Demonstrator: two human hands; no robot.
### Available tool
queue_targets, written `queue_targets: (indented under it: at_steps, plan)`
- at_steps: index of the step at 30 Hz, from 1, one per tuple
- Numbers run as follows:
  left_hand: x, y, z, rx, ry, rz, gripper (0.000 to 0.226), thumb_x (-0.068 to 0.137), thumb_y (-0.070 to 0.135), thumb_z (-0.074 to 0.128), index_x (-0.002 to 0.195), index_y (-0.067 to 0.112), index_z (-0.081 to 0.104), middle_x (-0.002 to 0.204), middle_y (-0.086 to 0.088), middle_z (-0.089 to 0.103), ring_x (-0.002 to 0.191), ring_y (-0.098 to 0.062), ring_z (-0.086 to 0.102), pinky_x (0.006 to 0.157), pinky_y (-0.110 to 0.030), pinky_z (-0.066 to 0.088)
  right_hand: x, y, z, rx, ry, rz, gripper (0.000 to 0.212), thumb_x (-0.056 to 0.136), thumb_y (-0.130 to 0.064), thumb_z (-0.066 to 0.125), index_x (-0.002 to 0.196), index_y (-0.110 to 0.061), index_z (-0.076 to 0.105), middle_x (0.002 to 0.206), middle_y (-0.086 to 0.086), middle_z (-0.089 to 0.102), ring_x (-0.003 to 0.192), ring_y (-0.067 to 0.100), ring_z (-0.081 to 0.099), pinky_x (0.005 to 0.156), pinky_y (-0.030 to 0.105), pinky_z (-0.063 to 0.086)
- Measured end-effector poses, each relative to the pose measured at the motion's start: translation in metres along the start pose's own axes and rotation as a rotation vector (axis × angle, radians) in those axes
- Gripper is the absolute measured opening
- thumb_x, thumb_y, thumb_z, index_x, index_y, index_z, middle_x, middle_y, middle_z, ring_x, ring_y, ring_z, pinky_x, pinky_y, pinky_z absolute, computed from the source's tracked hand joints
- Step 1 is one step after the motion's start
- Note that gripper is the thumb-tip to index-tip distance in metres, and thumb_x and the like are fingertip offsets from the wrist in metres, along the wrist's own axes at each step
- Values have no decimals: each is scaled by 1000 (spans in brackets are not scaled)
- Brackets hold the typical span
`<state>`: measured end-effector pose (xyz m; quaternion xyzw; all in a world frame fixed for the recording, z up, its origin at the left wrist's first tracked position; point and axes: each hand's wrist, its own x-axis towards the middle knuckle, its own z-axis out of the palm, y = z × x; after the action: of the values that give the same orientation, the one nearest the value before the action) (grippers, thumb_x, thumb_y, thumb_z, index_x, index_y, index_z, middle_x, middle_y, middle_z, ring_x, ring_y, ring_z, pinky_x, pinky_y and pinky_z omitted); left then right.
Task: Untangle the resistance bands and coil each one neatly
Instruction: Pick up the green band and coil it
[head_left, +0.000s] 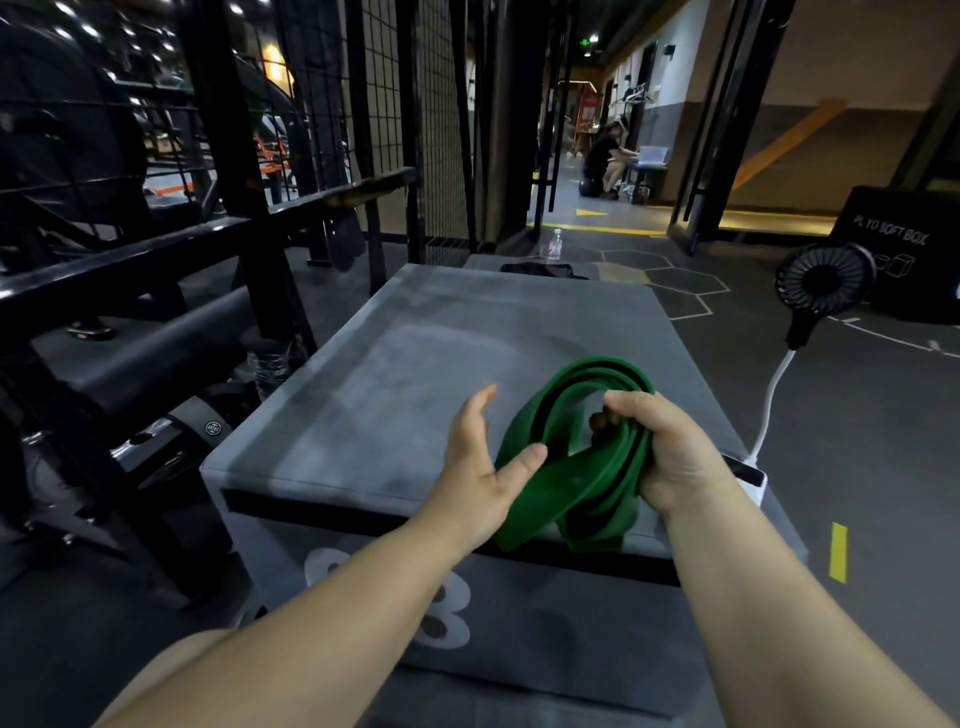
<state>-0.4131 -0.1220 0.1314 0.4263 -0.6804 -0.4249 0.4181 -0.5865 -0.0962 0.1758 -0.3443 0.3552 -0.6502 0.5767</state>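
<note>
Right hand (670, 457) gripping looped green resistance band (561, 483), several flat coils bunched, left hand (480, 473) fingers spread beside it

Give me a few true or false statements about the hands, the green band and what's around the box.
1. The right hand grips the green band. True.
2. The left hand is clenched in a fist. False: its fingers are straight and spread.
3. The band lies stretched out flat on the floor. False: it is looped in coils, held over the grey box.
4. A black fan stands to the right of the box. True.
5. The water bottle stands on the box beside the band. False: it stands beyond the box's far end.
</note>
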Motion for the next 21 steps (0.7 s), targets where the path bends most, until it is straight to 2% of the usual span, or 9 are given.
queue_targets:
  at_steps: [4,7,8,11,13,15,17,18,21]
  plan:
    - [12,14,-3,-12,-33,87,79,87,47,62,147,37,12,156,13,11,142,-4,15,111,-26,21,2,4,1,-36,-62,51,10,55,-12,77,54,-15,67,53,3,59,52,18,59,53,27,55]
    - [22,28,-17,40,-181,75,92,73,59,71,145,40,17,153,12,21,139,-4,22,108,-25,24,5,8,-4,-28,-110,123,67,21,-26,96,74,-6,60,59,8,56,55,21,59,61,34,57]
    - [24,32,-22,63,-269,55,90,73,53,74,144,38,20,151,11,28,138,-6,27,109,-26,27,5,8,-4,-30,-147,142,73,18,-28,97,76,-5,61,59,9,58,54,22,60,58,32,58]
    - [29,34,-33,-2,-436,-54,75,77,23,79,135,35,32,132,11,53,125,-9,50,108,-31,40,1,6,3,-87,-355,139,56,26,-31,97,72,-9,74,64,8,66,57,20,65,55,30,56]
    - [30,32,-41,-48,-476,-96,78,75,15,80,134,36,33,127,10,56,119,-8,53,106,-33,43,2,6,7,-135,-454,114,45,36,-27,94,75,-14,75,68,6,65,62,19,65,58,30,55]
    - [30,30,-49,-84,-517,-96,86,71,16,83,138,35,33,130,6,56,121,-10,54,103,-34,45,4,8,12,-143,-525,93,34,53,-14,79,87,-14,76,78,7,68,71,20,67,63,31,55]
    - [27,30,-59,-91,-501,-95,94,64,24,84,142,33,32,130,2,57,121,-14,55,102,-38,47,5,10,18,-178,-587,93,46,63,-9,66,109,-2,69,100,18,68,90,29,66,76,37,55]
    - [25,31,-64,-86,-475,-90,94,61,28,83,142,30,34,129,1,58,120,-15,56,102,-39,47,6,11,21,-213,-581,91,48,64,-8,65,111,0,66,103,19,67,92,31,66,77,37,54]
    - [20,34,-83,-37,-403,-74,85,62,30,78,139,27,40,126,-1,58,116,-15,57,100,-37,48,11,14,29,-342,-498,44,44,58,-11,69,101,-7,68,82,11,66,74,22,66,65,31,54]
